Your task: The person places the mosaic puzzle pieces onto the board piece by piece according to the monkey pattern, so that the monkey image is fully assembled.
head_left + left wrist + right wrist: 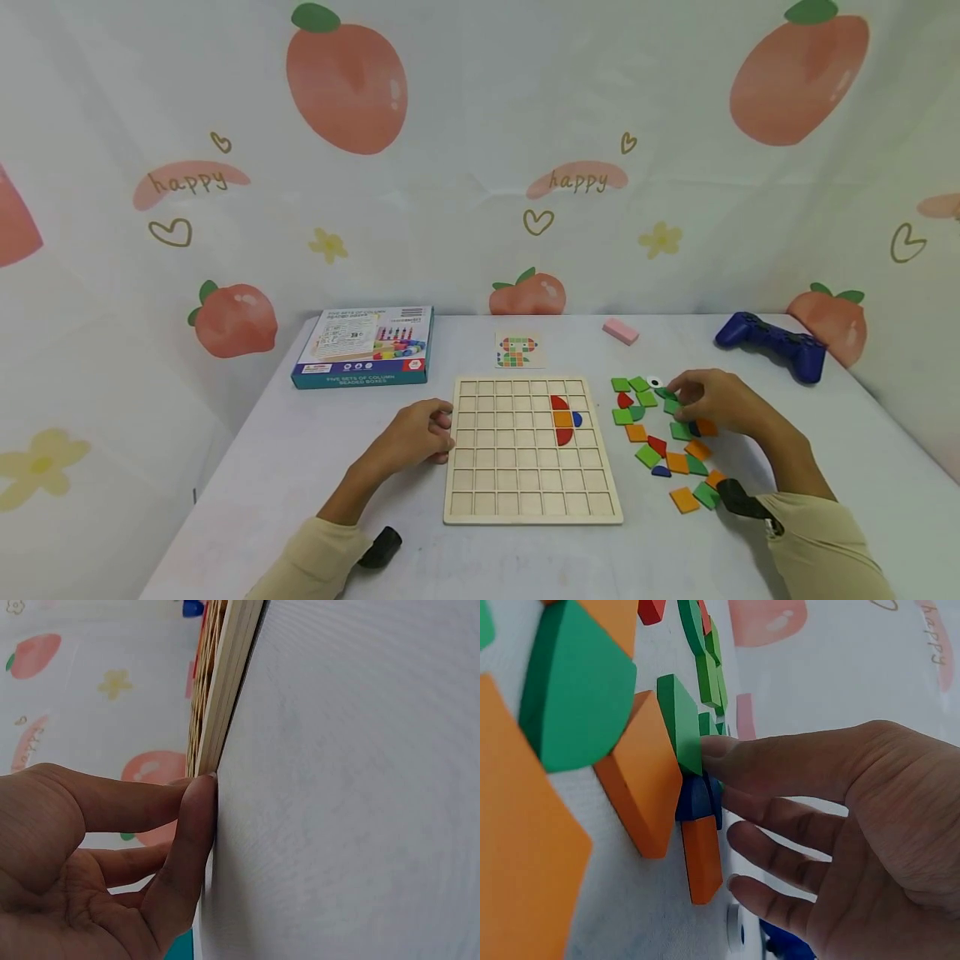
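At the left edge of a wooden grid board (pixel 506 481), my left hand (pixel 411 433) holds the rim between thumb and finger; the left wrist view shows the fingertips (pixel 199 791) right at it. Two red quarter-circle tiles (pixel 563 437), an orange square (pixel 562 419) and a blue half-circle (pixel 577 419) sit on its right part. My right hand (pixel 712 400) is over the far side of the loose tiles, its thumb and forefinger apart near a green square (pixel 672 407). In the right wrist view its thumb overlaps a green tile (pixel 679 724), beside blue and orange tiles (pixel 703 859).
Loose green, orange, red and blue tiles (pixel 684 500) lie right of the board, with a white eye-like disc (pixel 654 382) behind. Further back are a pattern card (pixel 519 350), a pink block (pixel 621 331), a blue game controller (pixel 772 343) and a boxed toy set (pixel 363 346).
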The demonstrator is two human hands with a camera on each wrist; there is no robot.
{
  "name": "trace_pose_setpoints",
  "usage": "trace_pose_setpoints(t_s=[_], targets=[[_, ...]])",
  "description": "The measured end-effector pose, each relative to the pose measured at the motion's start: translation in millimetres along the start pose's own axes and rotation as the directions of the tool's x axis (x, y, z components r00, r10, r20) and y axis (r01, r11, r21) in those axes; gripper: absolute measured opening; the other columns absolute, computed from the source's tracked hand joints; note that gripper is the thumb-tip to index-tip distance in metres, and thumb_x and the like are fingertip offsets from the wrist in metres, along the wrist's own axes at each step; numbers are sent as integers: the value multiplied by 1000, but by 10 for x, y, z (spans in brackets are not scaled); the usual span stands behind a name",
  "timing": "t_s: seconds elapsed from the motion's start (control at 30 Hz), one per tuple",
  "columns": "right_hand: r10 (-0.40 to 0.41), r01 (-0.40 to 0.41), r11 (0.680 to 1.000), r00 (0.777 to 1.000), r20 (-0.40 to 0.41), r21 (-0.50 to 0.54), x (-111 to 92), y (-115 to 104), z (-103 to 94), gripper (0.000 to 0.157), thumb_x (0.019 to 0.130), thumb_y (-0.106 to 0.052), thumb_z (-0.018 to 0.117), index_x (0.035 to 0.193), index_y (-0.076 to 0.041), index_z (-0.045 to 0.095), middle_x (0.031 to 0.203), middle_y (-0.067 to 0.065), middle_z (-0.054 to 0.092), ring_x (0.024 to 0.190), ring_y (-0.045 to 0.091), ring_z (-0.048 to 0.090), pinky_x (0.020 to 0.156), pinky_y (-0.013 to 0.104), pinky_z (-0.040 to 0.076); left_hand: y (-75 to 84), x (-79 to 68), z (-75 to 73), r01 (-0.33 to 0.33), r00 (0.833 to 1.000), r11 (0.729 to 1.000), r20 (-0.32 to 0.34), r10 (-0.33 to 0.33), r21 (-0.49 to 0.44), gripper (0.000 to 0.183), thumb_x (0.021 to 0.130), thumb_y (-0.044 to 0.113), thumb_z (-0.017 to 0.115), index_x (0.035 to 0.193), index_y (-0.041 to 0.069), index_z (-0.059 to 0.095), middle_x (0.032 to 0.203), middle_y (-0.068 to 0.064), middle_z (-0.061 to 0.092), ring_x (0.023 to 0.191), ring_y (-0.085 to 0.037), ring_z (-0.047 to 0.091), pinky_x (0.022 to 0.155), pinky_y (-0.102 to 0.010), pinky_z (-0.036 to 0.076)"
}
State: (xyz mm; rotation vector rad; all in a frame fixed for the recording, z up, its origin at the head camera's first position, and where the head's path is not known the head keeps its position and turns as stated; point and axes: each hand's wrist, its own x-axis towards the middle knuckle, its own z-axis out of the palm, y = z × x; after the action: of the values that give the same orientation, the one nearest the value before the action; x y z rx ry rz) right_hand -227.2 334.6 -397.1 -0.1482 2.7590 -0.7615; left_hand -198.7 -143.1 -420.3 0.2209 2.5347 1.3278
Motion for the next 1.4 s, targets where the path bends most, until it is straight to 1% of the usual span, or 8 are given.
trace_pose_setpoints(t_s=[0.13, 0.4, 0.47, 0.6, 0.7, 1.03, 1.27, 1.4], targets=[[-7, 7, 1000, 1000, 13, -6, 3, 15, -7, 46, 90, -17, 81, 129, 2, 68, 114, 20, 71, 100, 31, 66, 91, 55, 60, -19, 12, 8, 5, 1000, 1000, -2, -5, -2, 51, 91, 1, 75, 140, -7, 59, 110, -10, 63, 91, -19, 64, 73, -28, 64], [-24, 24, 1000, 1000, -18, -18, -14, -8, -14, 47, 91, -23, 82, 127, 3, 70, 109, 17, 70, 96, 29, 64, 88, 54, 59, -29, 9, 23, 8, 1000, 1000, -10, -8, -16, 50, 91, 0, 74, 139, -6, 60, 108, -9, 63, 89, -19, 64, 73, -29, 64], [-22, 22, 1000, 999, -26, -15, -13, -18, -7, 47, 91, -24, 81, 127, 3, 70, 108, 16, 70, 95, 28, 63, 87, 51, 60, -26, 4, 21, 1, 1000, 1000, -11, -1, -11, 50, 91, 0, 74, 138, -7, 60, 108, -9, 63, 88, -19, 64, 73, -29, 64], [-41, 41, 999, 998, -46, -15, -4, -56, 24, 45, 91, -24, 79, 127, 1, 72, 105, 13, 69, 91, 26, 61, 78, 39, 58, -14, -6, 22, 1, 1000, 1000, -13, -1, -6, 50, 91, 0, 74, 138, -6, 60, 108, -9, 63, 87, -18, 64, 73, -29, 64], [-71, 71, 997, 996, -58, -6, -2, -123, 52, 44, 91, -25, 79, 127, 1, 73, 105, 12, 69, 91, 25, 59, 75, 34, 55, -2, -6, 24, 8, 1000, 1000, -12, -8, -12, 49, 91, 0, 74, 138, -6, 60, 108, -9, 63, 88, -19, 64, 73, -29, 64], [-152, 153, 988, 985, -81, 12, 15, -396, 160, 41, 91, -23, 79, 125, 0, 74, 103, 8, 68, 95, 25, 58, 76, 34, 52, 4, -3, 7, -3, 1000, 1000, 0, 3, -23, 52, 89, -2, 74, 138, -8, 59, 110, -11, 64, 90, -18, 64, 72, -29, 64], [-213, 216, 975, 975, -67, 48, 19, -578, 272, 36, 93, -23, 79, 122, -2, 74, 101, 5, 67, 93, 23, 58, 77, 35, 51, 1, 9, 15, 0, 1000, 1000, -5, 0, 2, 51, 90, 0, 75, 138, -6, 60, 110, -10, 64, 89, -18, 64, 73, -28, 63], [-215, 217, 975, 976, -44, 52, 46, -674, 342, 35, 93, -23, 80, 122, -5, 74, 100, 3, 65, 93, 22, 56, 76, 33, 51, 18, -1, 14, 8, 1000, 1000, -6, -8, -6, 50, 91, 0, 75, 138, -6, 60, 109, -9, 64, 87, -18, 64, 73, -30, 64]])
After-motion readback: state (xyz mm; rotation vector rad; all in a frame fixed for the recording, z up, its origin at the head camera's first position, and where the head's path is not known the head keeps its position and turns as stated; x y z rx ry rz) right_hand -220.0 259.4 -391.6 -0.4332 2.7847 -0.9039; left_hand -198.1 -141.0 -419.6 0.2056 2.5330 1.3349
